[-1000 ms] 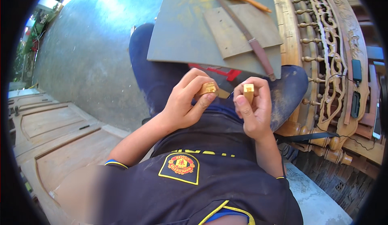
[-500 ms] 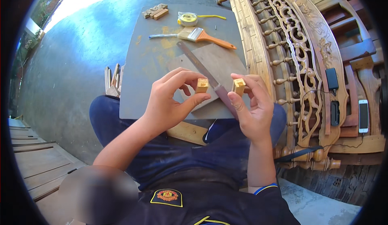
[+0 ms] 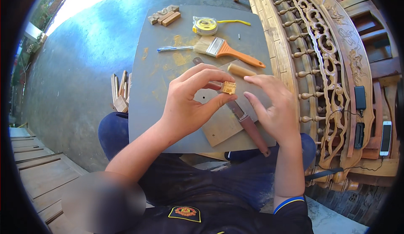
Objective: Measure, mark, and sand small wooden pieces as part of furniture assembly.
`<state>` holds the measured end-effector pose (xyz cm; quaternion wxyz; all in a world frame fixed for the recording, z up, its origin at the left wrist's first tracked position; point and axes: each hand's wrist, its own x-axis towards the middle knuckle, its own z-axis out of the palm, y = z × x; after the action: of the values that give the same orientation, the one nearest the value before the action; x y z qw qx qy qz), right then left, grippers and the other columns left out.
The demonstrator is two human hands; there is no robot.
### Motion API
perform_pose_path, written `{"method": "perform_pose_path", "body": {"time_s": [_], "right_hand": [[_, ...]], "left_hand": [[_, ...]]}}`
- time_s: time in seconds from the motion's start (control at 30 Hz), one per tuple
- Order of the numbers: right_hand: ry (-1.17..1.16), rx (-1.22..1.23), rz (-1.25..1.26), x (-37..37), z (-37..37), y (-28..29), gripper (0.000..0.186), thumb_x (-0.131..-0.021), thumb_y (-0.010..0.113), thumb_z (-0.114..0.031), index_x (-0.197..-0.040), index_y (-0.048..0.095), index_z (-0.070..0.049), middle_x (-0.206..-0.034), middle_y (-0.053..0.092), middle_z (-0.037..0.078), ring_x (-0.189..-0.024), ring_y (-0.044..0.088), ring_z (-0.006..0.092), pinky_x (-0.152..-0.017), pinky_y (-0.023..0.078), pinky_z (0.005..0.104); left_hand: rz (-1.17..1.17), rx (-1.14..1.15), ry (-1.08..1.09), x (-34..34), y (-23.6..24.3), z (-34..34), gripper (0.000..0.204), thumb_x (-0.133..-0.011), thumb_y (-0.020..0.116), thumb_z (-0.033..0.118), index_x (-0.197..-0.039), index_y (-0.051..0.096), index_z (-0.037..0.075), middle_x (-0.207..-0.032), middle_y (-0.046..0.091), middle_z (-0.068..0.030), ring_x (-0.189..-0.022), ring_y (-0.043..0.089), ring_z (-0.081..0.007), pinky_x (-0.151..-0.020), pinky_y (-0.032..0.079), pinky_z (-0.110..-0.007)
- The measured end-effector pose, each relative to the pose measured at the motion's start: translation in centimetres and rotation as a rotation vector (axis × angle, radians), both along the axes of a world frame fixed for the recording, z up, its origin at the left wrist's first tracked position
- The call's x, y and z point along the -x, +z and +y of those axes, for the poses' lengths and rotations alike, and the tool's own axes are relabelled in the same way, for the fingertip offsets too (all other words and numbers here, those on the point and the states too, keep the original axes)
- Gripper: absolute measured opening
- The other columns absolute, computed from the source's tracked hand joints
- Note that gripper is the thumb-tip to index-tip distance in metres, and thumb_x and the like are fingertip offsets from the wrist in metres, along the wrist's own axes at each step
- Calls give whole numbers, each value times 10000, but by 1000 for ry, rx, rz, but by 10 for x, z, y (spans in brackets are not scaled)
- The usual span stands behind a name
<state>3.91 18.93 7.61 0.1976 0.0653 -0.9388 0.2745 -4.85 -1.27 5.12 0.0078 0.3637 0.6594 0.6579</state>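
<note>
— What are the hands doing?

— The left hand (image 3: 189, 103) pinches a small wooden block (image 3: 229, 87) between thumb and fingertips, holding it up above the board on the lap. The right hand (image 3: 271, 103) is open, fingers loosely spread just beside the block; I cannot tell whether a fingertip touches it.

— And what lies under them?

— A grey board (image 3: 155, 91) serves as the surface across the knees. On it lies a smaller plywood piece (image 3: 223, 126), and a knife with a dark handle (image 3: 248, 124) lies slantwise over that piece, partly hidden by the hands.

— Any containers?

— None that hold anything. Farther along the board there is a paintbrush with an orange handle (image 3: 229, 51), a pen (image 3: 174, 48), a yellow tape measure (image 3: 206, 25) and a few wooden blocks (image 3: 164, 16) grouped at the far edge. A short wooden dowel (image 3: 241, 70) lies near the right hand's fingertips.

— Around the board?

— To the right a carved wooden panel (image 3: 320, 65) with a phone (image 3: 385, 138) on it; to the left, wood offcuts (image 3: 120, 93) on the concrete floor (image 3: 75, 65).
</note>
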Motion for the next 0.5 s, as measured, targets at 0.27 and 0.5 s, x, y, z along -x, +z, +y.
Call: {"method": "perform_pose_path", "body": {"time_s": [0.27,0.5], "right_hand": [[176,129,192,7,-21,23,311,-748,836,18,-1038,745,-50,-939,713,94,-832,690,254,-722,555,349],[252,155,149,15,-20,22,249,-724,845,18,-948,755,-45,-909,722,66,-825,694,243,-709,556,345]], "left_hand": [[196,164,92,4,0,-10,332,-748,891,73,-1042,736,50,-1019,726,-77,-905,688,-184,-718,533,-301],[374,321,219,-10,15,-14,327,-707,895,78,-1005,760,73,-930,695,-51,-792,664,-194,-686,484,-306]]}}
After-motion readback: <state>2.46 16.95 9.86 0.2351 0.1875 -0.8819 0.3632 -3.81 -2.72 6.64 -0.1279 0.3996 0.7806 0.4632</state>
